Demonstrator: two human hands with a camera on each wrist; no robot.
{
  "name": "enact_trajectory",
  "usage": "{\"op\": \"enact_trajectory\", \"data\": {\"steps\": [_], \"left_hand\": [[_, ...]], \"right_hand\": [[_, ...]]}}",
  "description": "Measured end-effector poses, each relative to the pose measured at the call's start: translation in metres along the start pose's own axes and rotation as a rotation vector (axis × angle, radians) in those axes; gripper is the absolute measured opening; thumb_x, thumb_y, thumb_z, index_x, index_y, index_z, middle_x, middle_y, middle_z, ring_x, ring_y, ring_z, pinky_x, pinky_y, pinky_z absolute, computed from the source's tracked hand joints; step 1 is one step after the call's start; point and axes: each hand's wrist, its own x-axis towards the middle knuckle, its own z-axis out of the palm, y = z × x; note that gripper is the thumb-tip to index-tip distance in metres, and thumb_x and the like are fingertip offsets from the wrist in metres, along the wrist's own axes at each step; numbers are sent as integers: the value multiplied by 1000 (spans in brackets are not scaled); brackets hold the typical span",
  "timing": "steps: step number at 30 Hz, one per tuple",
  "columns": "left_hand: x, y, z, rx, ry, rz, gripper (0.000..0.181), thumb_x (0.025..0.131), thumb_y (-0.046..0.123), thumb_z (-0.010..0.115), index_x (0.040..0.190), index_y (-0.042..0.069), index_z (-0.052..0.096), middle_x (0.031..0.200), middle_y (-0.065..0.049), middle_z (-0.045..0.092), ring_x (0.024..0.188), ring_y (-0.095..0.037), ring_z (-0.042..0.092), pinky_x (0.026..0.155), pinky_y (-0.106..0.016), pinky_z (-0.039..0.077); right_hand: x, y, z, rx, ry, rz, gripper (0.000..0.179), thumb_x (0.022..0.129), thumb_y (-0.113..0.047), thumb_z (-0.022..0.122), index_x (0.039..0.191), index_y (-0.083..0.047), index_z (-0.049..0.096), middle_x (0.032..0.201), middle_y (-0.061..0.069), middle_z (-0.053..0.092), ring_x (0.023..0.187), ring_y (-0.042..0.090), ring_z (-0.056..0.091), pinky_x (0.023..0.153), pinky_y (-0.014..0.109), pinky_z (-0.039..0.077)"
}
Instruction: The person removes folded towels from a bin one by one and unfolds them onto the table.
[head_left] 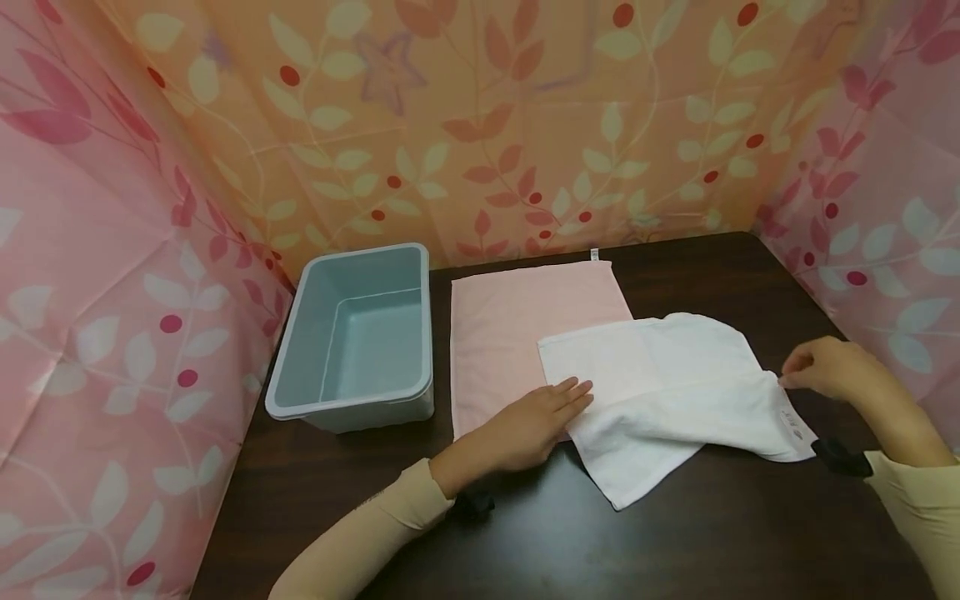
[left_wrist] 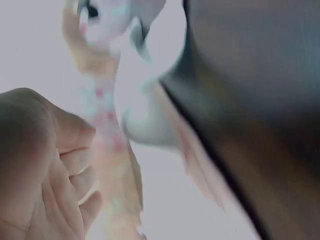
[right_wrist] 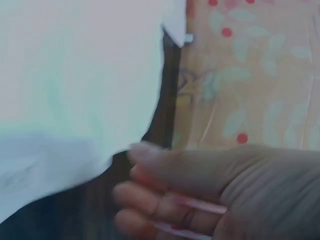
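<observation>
A white towel [head_left: 667, 367] lies unevenly over part of a pink towel [head_left: 517, 325], one lower corner hanging onto the dark table. My left hand [head_left: 536, 421] rests at its left edge with fingers extended; in the left wrist view that hand [left_wrist: 50, 165] shows its palm side, the background blurred. At the far right, my right hand [head_left: 832, 371] has its thumb and fingertips at the white towel's right corner and appears to pinch it. The right wrist view shows this hand [right_wrist: 185, 185] with fingers curled beside the towel's edge; the exact contact is hard to see.
A grey-blue plastic bin [head_left: 360, 333] stands on the dark table [head_left: 735, 533], left of the pink towel. Floral curtains [head_left: 525, 125] hang behind the table and along both sides. A printed label [head_left: 791, 423] shows near the white towel's right end.
</observation>
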Motion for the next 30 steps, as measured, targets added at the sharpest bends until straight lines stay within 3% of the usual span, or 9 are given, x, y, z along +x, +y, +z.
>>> {"op": "enact_trajectory", "data": {"steps": [4, 7, 10, 14, 20, 25, 30], "left_hand": [[-6, 28, -1, 56, 11, 167, 54, 105, 24, 43, 155, 10, 32, 164, -2, 31, 153, -16, 27, 124, -29, 27], [-10, 44, 6, 81, -45, 268, 54, 105, 28, 42, 156, 11, 31, 163, 0, 31, 153, -14, 27, 124, -25, 23], [-12, 53, 18, 106, -145, 313, 55, 106, 31, 38, 157, 13, 27, 165, 2, 26, 154, -12, 23, 125, -22, 19], [-14, 58, 33, 120, -244, 318, 56, 107, 34, 35, 158, 17, 23, 166, 4, 22, 155, -10, 19, 124, -20, 20], [-14, 58, 37, 94, -263, 288, 56, 107, 37, 36, 158, 19, 24, 166, 7, 22, 154, -7, 19, 123, -18, 22], [-13, 56, 36, 73, -278, 271, 55, 107, 37, 35, 158, 21, 24, 166, 9, 20, 154, -5, 18, 123, -18, 22], [-12, 56, 36, 62, -288, 265, 54, 107, 37, 36, 158, 22, 24, 166, 9, 21, 154, -5, 18, 123, -18, 22]], "right_hand": [[30, -25, -9, 43, 109, -100, 30, 87, -26, 74, 102, -1, 72, 97, 21, 73, 86, 32, 65, 70, 46, 54], [55, -42, -11, 82, 130, -161, 32, 89, -26, 72, 110, -1, 72, 104, 21, 73, 93, 32, 66, 74, 42, 55], [77, -56, -9, 102, 149, -230, 32, 89, -24, 73, 113, -2, 72, 109, 20, 73, 97, 32, 67, 77, 39, 55], [104, -70, -3, 115, 141, -328, 34, 89, -20, 73, 117, 0, 70, 114, 21, 73, 103, 35, 67, 87, 46, 55], [133, -82, 6, 114, 75, -366, 34, 89, -18, 72, 119, -1, 70, 119, 21, 71, 110, 39, 64, 97, 56, 50], [147, -85, 14, 109, 31, -354, 31, 86, -18, 76, 113, -2, 73, 105, 18, 74, 95, 29, 66, 84, 43, 54], [153, -91, 18, 96, -9, -325, 16, 85, -17, 77, 96, -5, 74, 85, 7, 69, 78, 17, 57, 70, 29, 46]]}}
